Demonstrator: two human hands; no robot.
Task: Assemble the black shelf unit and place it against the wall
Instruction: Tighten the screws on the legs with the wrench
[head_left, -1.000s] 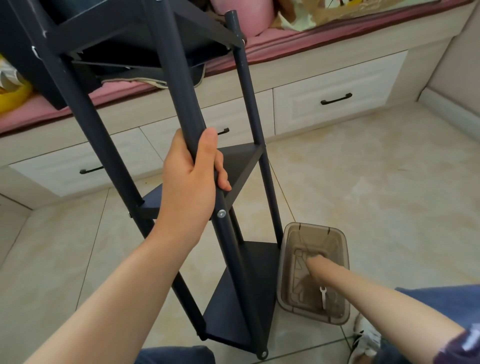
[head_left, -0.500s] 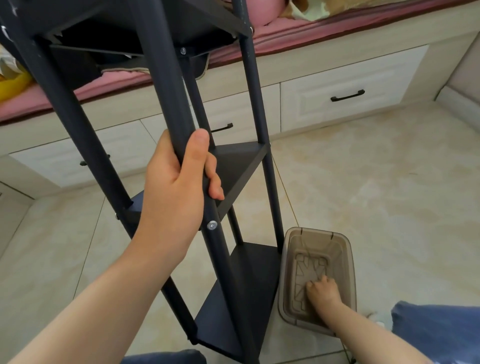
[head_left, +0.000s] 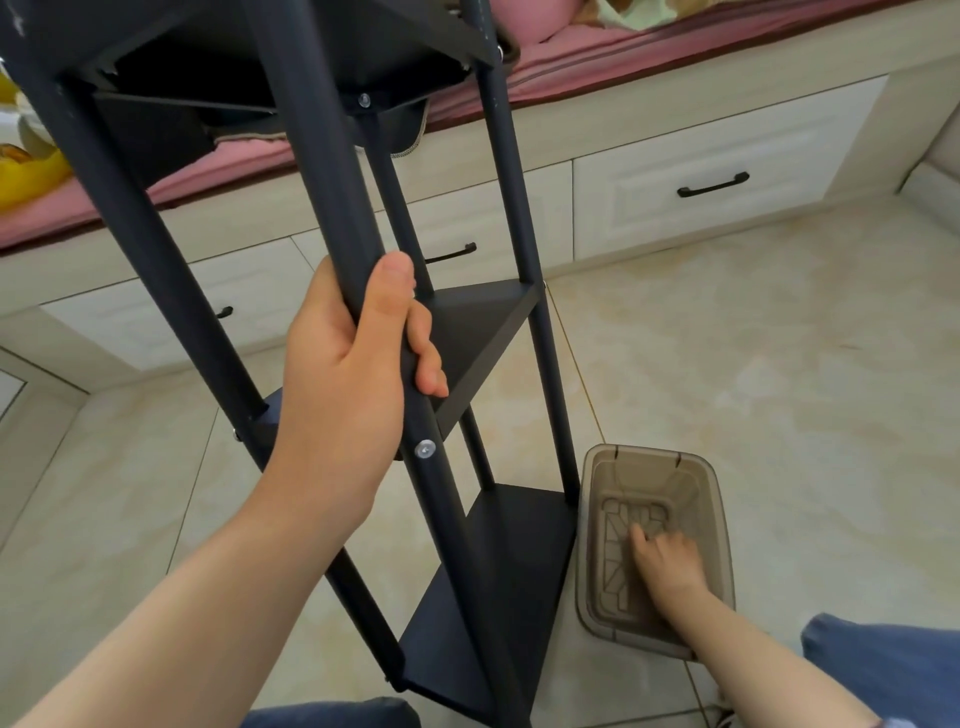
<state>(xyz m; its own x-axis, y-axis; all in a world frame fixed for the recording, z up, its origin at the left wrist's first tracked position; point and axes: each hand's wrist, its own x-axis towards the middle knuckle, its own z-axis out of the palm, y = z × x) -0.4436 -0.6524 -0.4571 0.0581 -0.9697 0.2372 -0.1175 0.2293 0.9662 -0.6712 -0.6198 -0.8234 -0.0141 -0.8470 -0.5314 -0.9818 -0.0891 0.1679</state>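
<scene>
Left hand (head_left: 343, 374) grips the shelf pole (head_left: 322, 156); right hand (head_left: 667, 566) feels inside the box (head_left: 644, 478) (grasp unclear), probably seeking a tool for tightening.

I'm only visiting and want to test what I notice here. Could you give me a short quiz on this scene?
1. True or false: the left hand grips a pole of the shelf.
2. Fill in: the bin stands on the floor, to the ___ of the shelf.
3. The right hand is: A) on the pole B) in the bin C) flat on the floor.
Key: 1 true; 2 right; 3 B.
</scene>
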